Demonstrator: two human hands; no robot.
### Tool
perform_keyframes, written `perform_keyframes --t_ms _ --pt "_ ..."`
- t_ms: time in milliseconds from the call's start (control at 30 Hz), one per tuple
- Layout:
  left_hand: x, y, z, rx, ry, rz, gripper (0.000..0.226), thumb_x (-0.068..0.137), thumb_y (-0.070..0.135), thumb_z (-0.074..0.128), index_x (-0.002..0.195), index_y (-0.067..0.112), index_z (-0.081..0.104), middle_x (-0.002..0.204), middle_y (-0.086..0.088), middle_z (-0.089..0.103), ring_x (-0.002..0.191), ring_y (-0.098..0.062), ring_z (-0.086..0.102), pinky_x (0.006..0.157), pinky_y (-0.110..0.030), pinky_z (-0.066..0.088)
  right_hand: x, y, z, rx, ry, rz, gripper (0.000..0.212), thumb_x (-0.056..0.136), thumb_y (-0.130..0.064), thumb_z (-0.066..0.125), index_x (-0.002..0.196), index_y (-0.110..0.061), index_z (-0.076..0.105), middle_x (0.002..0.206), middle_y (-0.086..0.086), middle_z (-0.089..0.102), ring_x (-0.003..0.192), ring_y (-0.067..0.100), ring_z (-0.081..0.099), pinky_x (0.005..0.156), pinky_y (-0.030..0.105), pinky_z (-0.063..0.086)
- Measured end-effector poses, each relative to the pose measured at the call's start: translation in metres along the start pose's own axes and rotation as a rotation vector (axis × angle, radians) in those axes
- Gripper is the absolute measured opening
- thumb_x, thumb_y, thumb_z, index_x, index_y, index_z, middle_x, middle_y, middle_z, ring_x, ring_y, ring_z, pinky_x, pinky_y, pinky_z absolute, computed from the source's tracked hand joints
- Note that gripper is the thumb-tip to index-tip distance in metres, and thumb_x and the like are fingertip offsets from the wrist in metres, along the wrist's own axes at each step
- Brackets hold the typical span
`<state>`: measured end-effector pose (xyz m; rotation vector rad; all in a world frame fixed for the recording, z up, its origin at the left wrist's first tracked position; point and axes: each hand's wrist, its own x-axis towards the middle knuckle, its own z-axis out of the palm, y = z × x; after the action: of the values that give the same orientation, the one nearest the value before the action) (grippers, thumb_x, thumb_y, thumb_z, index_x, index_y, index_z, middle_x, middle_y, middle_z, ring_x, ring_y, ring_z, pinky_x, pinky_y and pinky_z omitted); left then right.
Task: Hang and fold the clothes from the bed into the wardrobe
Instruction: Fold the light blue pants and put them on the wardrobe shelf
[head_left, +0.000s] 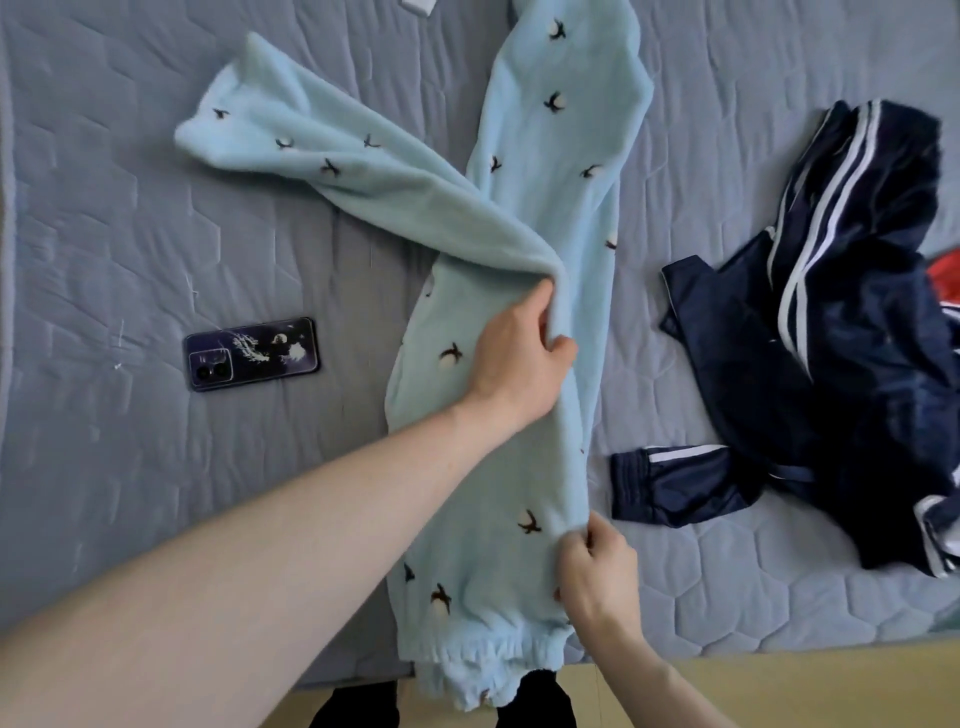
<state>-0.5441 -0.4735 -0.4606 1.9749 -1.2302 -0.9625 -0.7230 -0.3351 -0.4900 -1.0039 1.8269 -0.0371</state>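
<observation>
From my remote seat, nearest the camera the elastic waistband of the pale blue fleece trousers (498, 467) hangs just over the bed's front edge, above the yellowish floor (810, 686). The right hand (597, 577) pinches the trousers' right edge between thumb and curled fingers, just above the waistband. Farther in, the left hand (519, 358) reaches across and grips a bunched fold near the crotch, fingers curled round the fabric, thumb on the right side. One leg runs straight up the grey quilted mattress (130, 234) to the far edge of view; the other slants off to the upper left, crossing over the first where the left hand holds it.

I judge the step to be laying one leg on the other before folding. To do it well, I would keep the right-hand pinch as an anchor, carry the slanted leg over until its seams meet those of the straight one, then smooth the pile flat from waistband to cuff; fleece this thick looks likely to bunch.

A phone (252, 353) lies left of the trousers, apart from them. To the right, a crumpled navy tracksuit (831, 312) with white stripes waits, untouched. The wardrobe is not in view.
</observation>
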Motion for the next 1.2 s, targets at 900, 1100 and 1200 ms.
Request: perform_keyframes --t_ms 900,1100,1200 --pt "0.112 -0.242 -0.012 0.38 0.463 -0.631 0.041 0.106 -0.003 0.023 0.134 -0.003 0.052 0.142 -0.026 0.057 0.126 -0.049 0.058 0.102 -0.064 0.047 0.132 -0.222 0.059 -0.542 0.109 -0.85 0.072 0.081 -0.022 0.066 0.149 -0.03 0.042 0.154 -0.006 0.038 0.135 0.027 0.036 0.109 0.042 0.038" --pt "0.128 -0.264 0.009 0.033 0.806 -0.491 0.042 0.107 0.0 0.013 0.136 0.002 0.044 0.142 -0.023 0.058 0.128 -0.047 0.057 0.106 -0.065 0.044 0.163 -0.224 0.063 -0.114 0.14 -0.721 0.007 0.098 -0.025 0.057 0.093 -0.025 0.062 0.084 -0.017 0.065 0.083 0.009 0.057 0.075 0.029 0.049" --pt "0.135 -0.262 0.014 -0.013 0.952 -0.486 0.039 0.11 0.003 0.013 0.14 0.004 0.037 0.143 -0.022 0.058 0.129 -0.046 0.058 0.102 -0.067 0.046 0.158 -0.239 0.038 0.282 0.215 -0.597 0.022 0.105 -0.025 0.046 0.086 -0.014 0.052 0.069 -0.014 0.05 0.059 0.001 0.044 0.058 0.016 0.039"
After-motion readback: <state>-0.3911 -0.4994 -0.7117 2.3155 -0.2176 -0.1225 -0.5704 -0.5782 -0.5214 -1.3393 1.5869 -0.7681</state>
